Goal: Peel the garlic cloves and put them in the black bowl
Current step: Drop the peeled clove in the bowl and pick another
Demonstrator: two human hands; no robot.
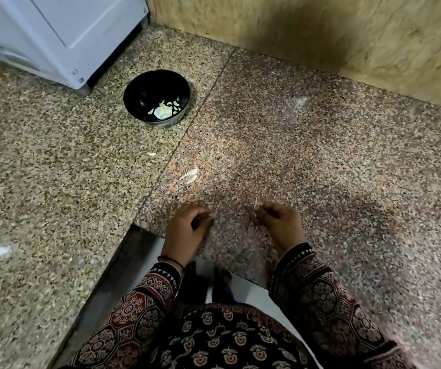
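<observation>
The black bowl (134,97) stands on the granite counter at the upper left, with several pale garlic pieces (164,110) in its bottom. My left hand (187,227) hovers low over the counter near the front edge, fingers curled; whether it holds a clove is hidden. A short way to the right, my right hand (280,222) pinches a thin scrap of garlic skin (255,209) at its fingertips. A loose garlic piece (151,153) lies on the counter below the bowl. Peeled skin scraps (189,175) lie between the bowl and my hands.
A white appliance (62,35) stands at the back left, just behind the bowl. A wooden wall panel (320,30) runs along the back and right. The speckled counter (320,155) has an L-shaped front edge right under my wrists.
</observation>
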